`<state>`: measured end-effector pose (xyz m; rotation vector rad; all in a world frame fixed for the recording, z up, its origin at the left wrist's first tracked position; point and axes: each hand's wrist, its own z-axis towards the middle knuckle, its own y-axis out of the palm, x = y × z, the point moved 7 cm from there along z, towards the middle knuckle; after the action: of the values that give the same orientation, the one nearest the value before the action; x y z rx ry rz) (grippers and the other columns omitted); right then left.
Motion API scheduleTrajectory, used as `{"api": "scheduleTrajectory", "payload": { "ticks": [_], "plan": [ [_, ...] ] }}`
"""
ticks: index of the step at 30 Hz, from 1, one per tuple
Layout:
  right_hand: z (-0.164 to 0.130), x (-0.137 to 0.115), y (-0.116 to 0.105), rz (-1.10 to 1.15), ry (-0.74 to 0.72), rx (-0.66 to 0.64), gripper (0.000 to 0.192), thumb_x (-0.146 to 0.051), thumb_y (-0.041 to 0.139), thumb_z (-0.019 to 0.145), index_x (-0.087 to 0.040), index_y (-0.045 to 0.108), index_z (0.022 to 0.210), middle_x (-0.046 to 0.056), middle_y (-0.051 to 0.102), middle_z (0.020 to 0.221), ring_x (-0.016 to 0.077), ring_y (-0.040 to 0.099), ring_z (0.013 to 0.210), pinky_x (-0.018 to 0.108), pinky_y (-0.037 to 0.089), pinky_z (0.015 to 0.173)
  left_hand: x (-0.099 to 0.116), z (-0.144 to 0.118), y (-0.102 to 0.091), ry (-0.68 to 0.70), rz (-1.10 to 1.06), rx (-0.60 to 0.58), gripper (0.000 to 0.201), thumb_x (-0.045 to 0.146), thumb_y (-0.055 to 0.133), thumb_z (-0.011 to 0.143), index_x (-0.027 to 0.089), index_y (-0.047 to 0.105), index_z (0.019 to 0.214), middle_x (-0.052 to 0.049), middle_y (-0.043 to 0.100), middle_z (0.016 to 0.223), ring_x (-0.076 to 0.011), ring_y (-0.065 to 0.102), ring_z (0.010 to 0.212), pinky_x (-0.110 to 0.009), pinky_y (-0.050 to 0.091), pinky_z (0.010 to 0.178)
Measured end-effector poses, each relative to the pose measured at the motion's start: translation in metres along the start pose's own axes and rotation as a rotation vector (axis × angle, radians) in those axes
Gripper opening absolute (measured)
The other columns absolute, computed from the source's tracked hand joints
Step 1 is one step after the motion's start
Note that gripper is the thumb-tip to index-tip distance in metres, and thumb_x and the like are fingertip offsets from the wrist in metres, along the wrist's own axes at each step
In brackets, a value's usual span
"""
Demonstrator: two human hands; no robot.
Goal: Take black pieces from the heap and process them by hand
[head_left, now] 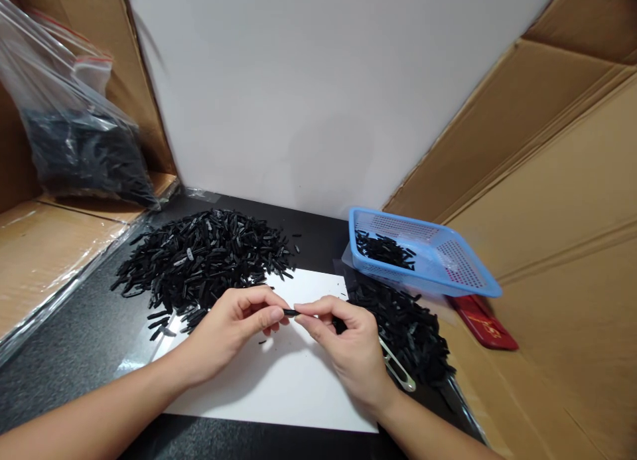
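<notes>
Looking across the bench, we see a blue basket (pixel 478 284) at about two o'clock from our hands, its mesh floor carrying a small heap of black pieces (pixel 384 249) in the near-left corner and otherwise bare. At ten o'clock, up on the cardboard ledge (pixel 44 247), a clear plastic bag (pixel 74 125) leans against the box wall, its lower half dark with what look like the same black parts; we cannot make them out singly. A large loose pile (pixel 204 254) of black pieces spreads over the dark tabletop at eleven o'clock, and a second pile (pixel 413 330) lies at three o'clock, just below the basket. A metal tool (pixel 398 374) pokes out beside that second pile, near our right wrist, and a red packet (pixel 485 322) lies at the basket's lower right.

We hold our hands over the white sheet (pixel 279 387). Our left hand (pixel 233 327) and right hand (pixel 343 344) meet fingertip to fingertip, and one small black piece (pixel 291 312) bridges the narrow gap between them, lying level. Left thumb and forefinger pinch its nine o'clock end; right thumb and forefinger pinch its three o'clock end. The other fingers curl loosely under. A single stray piece (pixel 262 342) lies on the sheet beneath the left fingers.
</notes>
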<state>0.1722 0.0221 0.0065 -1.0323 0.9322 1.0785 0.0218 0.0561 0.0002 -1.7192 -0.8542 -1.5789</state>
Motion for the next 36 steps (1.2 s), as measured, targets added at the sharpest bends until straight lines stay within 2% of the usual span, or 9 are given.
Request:
{"api": "scheduleTrajectory", "payload": {
  "ticks": [5, 9, 16, 20, 23, 29, 36],
  "plan": [
    [0.000, 0.001, -0.001, 0.125, 0.057, 0.004, 0.005, -0.023, 0.077, 0.071, -0.021, 0.080, 0.074, 0.000, 0.064, 0.056, 0.0126, 0.045, 0.052, 0.025, 0.040, 0.051, -0.009, -0.002, 0.007, -0.084, -0.237, -0.009, 0.026, 0.037, 0.067, 0.084, 0.016, 0.071, 0.069, 0.001, 0.057, 0.065, -0.0133, 0.046, 0.066, -0.025, 0.035, 0.066],
    [0.001, -0.001, -0.001, 0.145, 0.059, -0.004, 0.004, -0.023, 0.078, 0.070, -0.021, 0.080, 0.073, 0.000, 0.063, 0.055, 0.0123, 0.045, 0.052, 0.025, 0.040, 0.051, -0.011, -0.004, 0.010, -0.129, -0.319, -0.005, 0.027, 0.038, 0.069, 0.082, 0.015, 0.071, 0.067, 0.000, 0.058, 0.065, -0.0134, 0.045, 0.066, -0.025, 0.035, 0.067],
    [0.000, -0.003, 0.000, 0.084, 0.029, -0.017, 0.006, -0.024, 0.076, 0.073, -0.020, 0.080, 0.074, -0.001, 0.063, 0.054, 0.0117, 0.043, 0.049, 0.025, 0.038, 0.048, -0.007, -0.003, 0.010, -0.091, -0.281, -0.027, 0.024, 0.037, 0.065, 0.086, 0.016, 0.068, 0.075, 0.001, 0.060, 0.069, -0.0125, 0.047, 0.065, -0.025, 0.038, 0.067],
    [-0.002, -0.013, 0.007, -0.013, -0.090, -0.071, 0.009, -0.017, 0.070, 0.077, -0.019, 0.080, 0.076, 0.001, 0.067, 0.057, 0.0110, 0.044, 0.048, 0.024, 0.037, 0.047, -0.003, -0.003, 0.009, -0.043, -0.160, 0.007, 0.020, 0.034, 0.072, 0.080, 0.017, 0.064, 0.073, 0.003, 0.057, 0.065, -0.0120, 0.049, 0.063, -0.023, 0.038, 0.062],
    [-0.003, -0.017, 0.007, -0.059, -0.149, -0.066, 0.011, -0.015, 0.069, 0.078, -0.018, 0.079, 0.077, 0.001, 0.068, 0.058, 0.0109, 0.045, 0.048, 0.024, 0.037, 0.047, -0.004, -0.003, 0.007, -0.049, -0.152, 0.023, 0.019, 0.032, 0.071, 0.081, 0.016, 0.067, 0.071, 0.003, 0.057, 0.063, -0.0115, 0.048, 0.061, -0.023, 0.037, 0.061],
    [-0.003, -0.017, 0.004, -0.006, -0.127, -0.051, 0.011, -0.012, 0.070, 0.076, -0.019, 0.079, 0.076, 0.000, 0.068, 0.057, 0.0100, 0.044, 0.046, 0.023, 0.037, 0.046, -0.007, -0.004, 0.007, -0.074, -0.313, 0.025, 0.024, 0.034, 0.068, 0.083, 0.016, 0.069, 0.068, 0.000, 0.065, 0.065, -0.0119, 0.051, 0.060, -0.024, 0.039, 0.062],
    [-0.003, -0.018, 0.002, -0.009, -0.109, -0.051, 0.009, -0.018, 0.072, 0.077, -0.020, 0.080, 0.076, 0.000, 0.066, 0.056, 0.0110, 0.045, 0.047, 0.024, 0.039, 0.047, -0.008, -0.006, 0.007, -0.072, -0.295, 0.007, 0.025, 0.036, 0.068, 0.083, 0.015, 0.071, 0.070, -0.001, 0.067, 0.066, -0.0118, 0.052, 0.060, -0.024, 0.040, 0.062]
  ]
}}
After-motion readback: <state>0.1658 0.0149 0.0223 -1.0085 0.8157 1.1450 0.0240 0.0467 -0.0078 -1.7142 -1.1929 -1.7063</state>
